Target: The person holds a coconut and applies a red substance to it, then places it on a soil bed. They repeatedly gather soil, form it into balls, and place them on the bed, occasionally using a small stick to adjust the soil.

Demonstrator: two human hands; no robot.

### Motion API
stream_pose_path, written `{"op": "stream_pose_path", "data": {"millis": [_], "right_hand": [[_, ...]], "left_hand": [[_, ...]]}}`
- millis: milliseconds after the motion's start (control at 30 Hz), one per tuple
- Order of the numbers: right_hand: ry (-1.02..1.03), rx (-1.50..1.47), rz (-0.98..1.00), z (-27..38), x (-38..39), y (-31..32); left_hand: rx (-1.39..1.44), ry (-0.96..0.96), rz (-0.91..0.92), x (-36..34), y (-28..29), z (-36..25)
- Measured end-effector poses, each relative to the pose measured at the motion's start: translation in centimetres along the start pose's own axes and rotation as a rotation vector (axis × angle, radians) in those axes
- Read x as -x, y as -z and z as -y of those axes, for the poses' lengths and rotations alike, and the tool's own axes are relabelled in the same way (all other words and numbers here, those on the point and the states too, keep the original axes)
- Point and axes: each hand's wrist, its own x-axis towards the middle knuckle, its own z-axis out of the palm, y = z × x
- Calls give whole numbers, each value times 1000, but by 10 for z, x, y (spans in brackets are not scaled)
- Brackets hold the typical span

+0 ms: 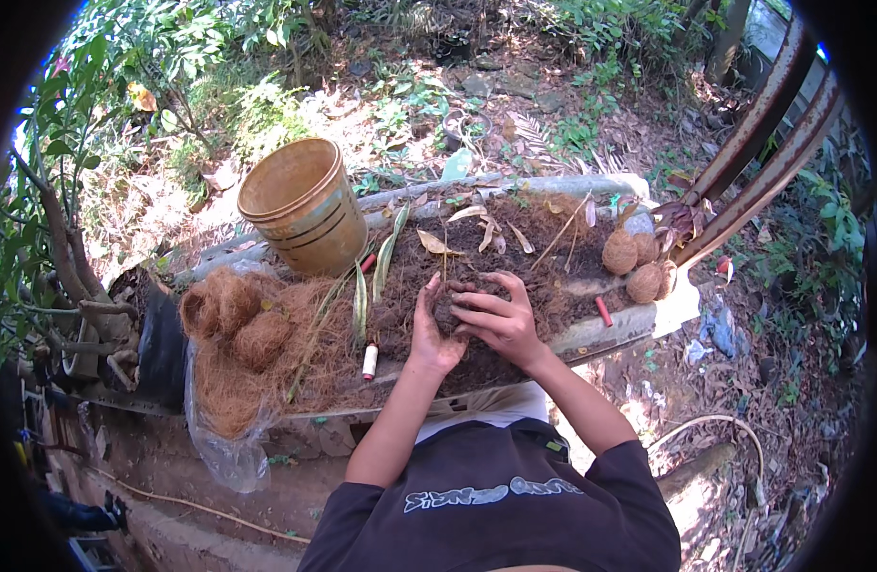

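My left hand [433, 329] and my right hand [495, 319] are cupped together around a dark soil clump [450, 297], from which a thin stem [445, 267] rises. The right fingers curl over it; part of it is hidden. Around my hands lies a bed of dark soil and loose fiber [505, 229] with dry leaves [433, 243]. To the left lie long striped leaves [386, 257], a white-wrapped stick [370, 362] and a red stick [367, 262]; another red stick [603, 311] lies to the right.
A yellowish bucket [309, 229] stands at the back left, beside coconut-fiber clumps [238, 334] on clear plastic [252, 458]. Fiber balls [629, 257] sit at the right, near rusty metal bars [743, 172]. Plants border the ledge, a hose [743, 429] lies lower right, and someone's leg [71, 510] shows lower left.
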Motion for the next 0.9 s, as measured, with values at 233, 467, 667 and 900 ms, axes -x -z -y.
{"op": "stream_pose_path", "data": {"millis": [233, 467, 667, 900], "right_hand": [[218, 128, 126, -2, -12, 16], [282, 104, 119, -9, 0, 9], [238, 134, 118, -1, -10, 16], [311, 84, 123, -8, -9, 15]], "left_hand": [[-52, 132, -170, 3, -6, -2], [-47, 70, 23, -9, 22, 4], [-143, 136, -67, -10, 17, -2], [-87, 185, -10, -14, 14, -4]]}}
